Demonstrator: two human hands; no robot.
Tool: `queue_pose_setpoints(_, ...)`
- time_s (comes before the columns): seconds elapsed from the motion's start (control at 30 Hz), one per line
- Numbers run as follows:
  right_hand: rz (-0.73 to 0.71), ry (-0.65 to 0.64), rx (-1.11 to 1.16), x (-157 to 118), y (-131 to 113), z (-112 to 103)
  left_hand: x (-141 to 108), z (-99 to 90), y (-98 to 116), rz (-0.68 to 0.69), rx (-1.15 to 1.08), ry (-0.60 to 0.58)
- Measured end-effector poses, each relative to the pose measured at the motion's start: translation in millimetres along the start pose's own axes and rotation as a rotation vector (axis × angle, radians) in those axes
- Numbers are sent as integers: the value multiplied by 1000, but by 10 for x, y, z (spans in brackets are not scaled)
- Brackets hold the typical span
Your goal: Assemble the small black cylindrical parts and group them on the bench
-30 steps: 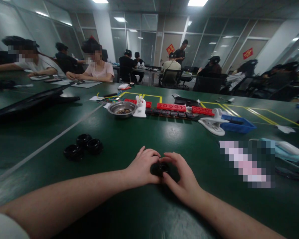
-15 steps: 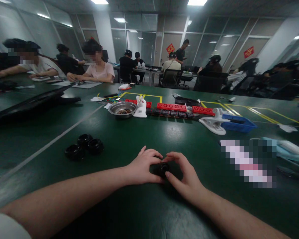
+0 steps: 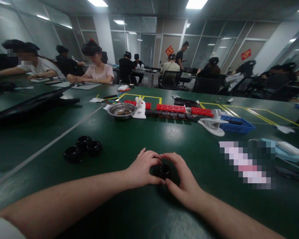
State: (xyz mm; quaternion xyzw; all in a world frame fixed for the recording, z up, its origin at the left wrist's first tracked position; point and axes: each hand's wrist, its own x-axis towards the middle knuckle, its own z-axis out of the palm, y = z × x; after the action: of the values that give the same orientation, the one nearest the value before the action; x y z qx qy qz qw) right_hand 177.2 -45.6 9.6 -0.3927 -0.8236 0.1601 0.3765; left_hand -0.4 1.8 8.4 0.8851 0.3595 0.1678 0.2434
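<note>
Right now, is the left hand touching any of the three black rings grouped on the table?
Apart. The head view plainly shows green tabletop between the left hand and the nearest black ring.

A green tabletop [image 3: 129, 136] marked with yellow tape [image 3: 160, 100] carries three black rings [image 3: 94, 151] in a cluster, a metal bowl [image 3: 112, 113] beside a white clip [image 3: 139, 111], red strips [image 3: 171, 108], and another white clip [image 3: 213, 126] beside a blue tray [image 3: 243, 128].
</note>
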Motion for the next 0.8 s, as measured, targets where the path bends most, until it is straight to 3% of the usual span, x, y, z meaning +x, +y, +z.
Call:
queue_pose_setpoints(0.23,119,66,-83,28,-16,15,-3,-26,34,-12,4,-5)
queue_pose_setpoints(0.47,20,21,-28,17,-16,-3,-2,-3,15,-8,8,-6)
queue_pose_setpoints(0.67,73,121,-100,19,10,28,2,22,-13,1,13,2)
queue_pose_setpoints(0.8,97,91,-35,6,15,43,5,11,-3,-5,18,-9)
